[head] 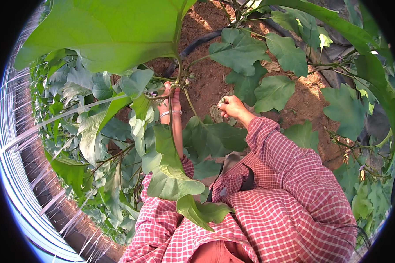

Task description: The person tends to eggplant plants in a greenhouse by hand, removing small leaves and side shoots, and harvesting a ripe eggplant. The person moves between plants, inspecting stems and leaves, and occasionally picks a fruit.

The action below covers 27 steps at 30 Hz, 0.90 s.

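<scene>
My left hand (170, 100), with a bracelet at the wrist, reaches up among the stems of a broad-leaved plant. Its fingers are at a branching plant stem (180, 70), partly hidden by leaves and a thin brown branch, so its grip cannot be made out. To its right, above the soil, my right hand (229, 106) has its fingers closed on a small green plant piece (223, 100) at the fingertips. A large bright green leaf (112, 36) hangs over the upper left, close to the camera.
A black irrigation hose (200, 41) crosses the reddish soil (204, 79) beyond my hands. Leafy plants (344, 108) stand on the right, and more foliage (89, 131) fills the left. A pale string (75, 111) runs slantwise from the left edge towards the stem by my left hand.
</scene>
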Tool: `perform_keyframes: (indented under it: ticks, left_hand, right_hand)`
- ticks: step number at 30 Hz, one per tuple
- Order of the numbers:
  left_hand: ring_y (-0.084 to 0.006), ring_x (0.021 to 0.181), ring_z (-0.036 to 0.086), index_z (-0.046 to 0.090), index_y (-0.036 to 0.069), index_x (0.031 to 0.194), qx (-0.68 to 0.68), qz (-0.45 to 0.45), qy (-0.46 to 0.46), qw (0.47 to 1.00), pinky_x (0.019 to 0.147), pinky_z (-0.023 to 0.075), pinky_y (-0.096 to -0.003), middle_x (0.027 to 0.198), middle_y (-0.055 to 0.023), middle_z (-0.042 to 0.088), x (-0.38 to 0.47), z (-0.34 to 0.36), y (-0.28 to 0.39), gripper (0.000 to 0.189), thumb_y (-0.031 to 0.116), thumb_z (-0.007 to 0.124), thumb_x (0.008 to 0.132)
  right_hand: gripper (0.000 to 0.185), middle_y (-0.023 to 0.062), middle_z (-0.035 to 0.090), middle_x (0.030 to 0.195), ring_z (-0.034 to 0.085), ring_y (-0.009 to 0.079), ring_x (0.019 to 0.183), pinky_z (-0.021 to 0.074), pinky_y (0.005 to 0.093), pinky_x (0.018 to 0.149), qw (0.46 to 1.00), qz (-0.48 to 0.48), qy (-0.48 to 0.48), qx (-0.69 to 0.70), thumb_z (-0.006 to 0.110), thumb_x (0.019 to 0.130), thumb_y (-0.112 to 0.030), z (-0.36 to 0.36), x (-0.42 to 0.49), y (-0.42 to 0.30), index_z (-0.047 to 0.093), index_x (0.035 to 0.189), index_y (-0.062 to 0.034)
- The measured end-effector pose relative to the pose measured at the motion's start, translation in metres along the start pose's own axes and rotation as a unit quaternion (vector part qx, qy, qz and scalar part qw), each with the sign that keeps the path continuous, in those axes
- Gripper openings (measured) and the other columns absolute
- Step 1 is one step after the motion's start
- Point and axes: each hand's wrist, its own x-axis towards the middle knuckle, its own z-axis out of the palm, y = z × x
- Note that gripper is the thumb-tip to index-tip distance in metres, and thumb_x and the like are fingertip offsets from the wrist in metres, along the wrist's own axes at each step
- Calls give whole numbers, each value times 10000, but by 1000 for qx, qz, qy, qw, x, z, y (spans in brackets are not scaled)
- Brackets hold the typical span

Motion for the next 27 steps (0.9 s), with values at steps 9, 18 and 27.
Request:
perform_keyframes:
  ticks: [9,18,27]
  left_hand:
    - [-287,838,628,538,-47,977,-157,-15,-27,987,847,552,-454,910,-181,626,24,-35,-12,125,7,562,866]
    - [-226,667,643,449,3,1166,201,-40,-38,978,581,589,-283,942,-144,607,-6,4,13,327,-46,564,864]
    - [-201,630,629,323,13,1314,397,-47,-150,904,567,537,-279,1055,-139,590,-97,-19,59,532,87,605,869]
  right_hand:
    - [153,55,634,680,624,119,559,500,310,540,997,20,47,-54,632,868,-156,-31,-25,38,605,864,-5]
    - [527,151,545,1264,497,313,1198,413,422,992,905,-36,-9,-424,688,800,-160,-67,-73,18,497,1286,-87]
    - [469,149,583,1217,524,329,1154,425,422,962,889,-169,-32,-425,672,815,-207,-57,-99,-36,535,1243,-74]
